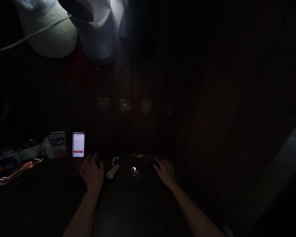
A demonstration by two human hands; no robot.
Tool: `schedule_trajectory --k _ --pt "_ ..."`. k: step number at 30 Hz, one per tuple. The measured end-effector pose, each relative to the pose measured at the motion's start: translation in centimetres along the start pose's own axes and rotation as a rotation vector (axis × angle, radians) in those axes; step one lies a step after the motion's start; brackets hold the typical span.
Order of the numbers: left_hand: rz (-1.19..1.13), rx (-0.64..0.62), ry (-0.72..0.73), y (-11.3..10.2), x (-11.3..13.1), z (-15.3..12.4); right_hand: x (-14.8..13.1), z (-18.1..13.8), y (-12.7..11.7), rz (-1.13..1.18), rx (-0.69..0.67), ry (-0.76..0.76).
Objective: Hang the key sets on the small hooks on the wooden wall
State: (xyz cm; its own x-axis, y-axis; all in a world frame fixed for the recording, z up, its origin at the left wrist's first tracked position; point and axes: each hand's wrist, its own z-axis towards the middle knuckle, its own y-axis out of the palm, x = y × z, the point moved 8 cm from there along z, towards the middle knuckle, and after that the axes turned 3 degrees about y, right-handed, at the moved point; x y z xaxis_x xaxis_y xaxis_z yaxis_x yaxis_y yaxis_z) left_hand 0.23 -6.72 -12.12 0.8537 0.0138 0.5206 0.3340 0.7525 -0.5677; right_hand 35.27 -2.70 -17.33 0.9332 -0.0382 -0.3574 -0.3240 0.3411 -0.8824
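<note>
In dim light both hands are over a dark tabletop. My left hand (92,171) is on the left, fingers bent and apart, with nothing visible in them. Just right of it are a pale oblong object (112,171), perhaps a key fob, and a small white-and-dark item (115,161). A bunch of keys (135,171) glints between the hands. My right hand (165,171) lies to the right of the keys, its thumb and fingers apart. Something dark is near its fingertips, too dim to make out. A small yellow-green item (139,156) is further back.
A lit phone-like screen (78,144) stands behind my left hand. Left of it are a box (58,143), a white bottle (48,148) and clutter. Several hooks (125,105) are on the dark panel ahead. Caps (96,39) and a pale cable (34,33) hang above.
</note>
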Motion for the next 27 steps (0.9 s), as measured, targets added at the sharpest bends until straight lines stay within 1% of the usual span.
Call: schedule_trajectory --k 1,2,3,4,7,9,12,14,16,18,20,23,25,27 --pt "0.073 -0.026 -0.044 0.1 -0.7 0.1 -1.0 -0.3 0.6 -0.042 -0.030 -0.030" --pt "0.127 -0.081 -0.064 0.6 -1.2 0.2 -2.2 -0.4 1.1 -0.065 -0.061 -0.051" --pt "0.160 -0.149 -0.058 1.4 -1.4 0.1 -3.3 -0.4 1.4 -0.073 -0.092 -0.060" --pt "0.174 -0.222 -0.022 2.4 -1.4 -0.1 -4.4 -0.3 1.7 -0.066 -0.123 -0.060" --pt "0.151 -0.361 0.196 5.1 0.0 -0.7 -7.5 0.4 2.4 -0.033 -0.185 -0.050" --pt "0.086 -0.440 0.344 6.2 1.1 -1.1 -9.4 0.8 2.7 -0.046 -0.191 -0.077" --pt "-0.030 -0.546 0.504 6.8 2.2 -1.8 -11.9 0.3 3.3 -0.057 -0.204 -0.208" --pt "-0.104 -0.580 0.574 6.6 2.6 -2.1 -13.0 -0.9 3.5 -0.031 -0.239 -0.325" --pt "-0.175 -0.554 0.589 6.1 2.7 -2.1 -13.4 -2.2 3.5 0.005 -0.265 -0.419" --pt "-0.217 -0.477 0.538 5.5 2.3 -1.8 -13.0 -3.2 3.2 0.043 -0.262 -0.478" --pt "-0.214 -0.379 0.462 4.9 1.6 -1.3 -12.2 -3.6 3.0 0.091 -0.228 -0.516" --pt "-0.127 -0.272 0.342 4.2 0.3 -0.8 -10.3 -2.6 2.3 0.179 -0.057 -0.430" --pt "-0.071 -0.233 0.269 3.8 -0.3 -0.4 -9.4 -1.7 1.6 0.274 0.052 -0.391" --pt "-0.066 -0.220 0.239 3.5 -0.3 -0.2 -8.7 -1.0 0.6 0.354 0.126 -0.384"
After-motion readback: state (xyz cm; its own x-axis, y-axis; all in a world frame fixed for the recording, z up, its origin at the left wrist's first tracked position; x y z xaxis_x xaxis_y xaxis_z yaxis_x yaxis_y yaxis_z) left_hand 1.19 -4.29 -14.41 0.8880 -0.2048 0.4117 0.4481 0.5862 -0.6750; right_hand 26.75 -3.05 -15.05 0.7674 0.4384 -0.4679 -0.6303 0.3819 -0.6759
